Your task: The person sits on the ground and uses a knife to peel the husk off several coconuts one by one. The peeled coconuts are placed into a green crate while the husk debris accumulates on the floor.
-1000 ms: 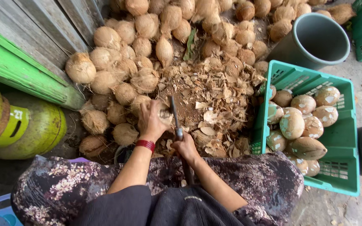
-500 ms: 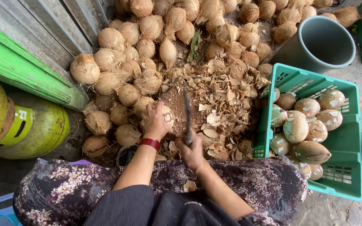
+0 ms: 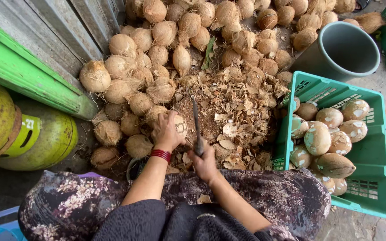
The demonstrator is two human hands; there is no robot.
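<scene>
The left hand was clamped over a brown husked coconut, fingers curled round its near side, pinning it on the bed of shell chips just in front of the person's knees. The right hand was closed in a fist round the handle of a long knife, blade pointing away and standing just beside the nut, a little to its right. That coconut looked like a hard, heavy, round thing with a rough fibrous skin, so it probably would not slip but would roll if not held down; the sensible hold was the one shown, palm on top and fingers well clear of the blade's side. Behind it lay a big heap of unpeeled coconuts against the grey wall. To the right a green crate held peeled, pale-patched ones, and a grey bucket stood beyond it. Yellow-green gas cylinders lay at the left.
</scene>
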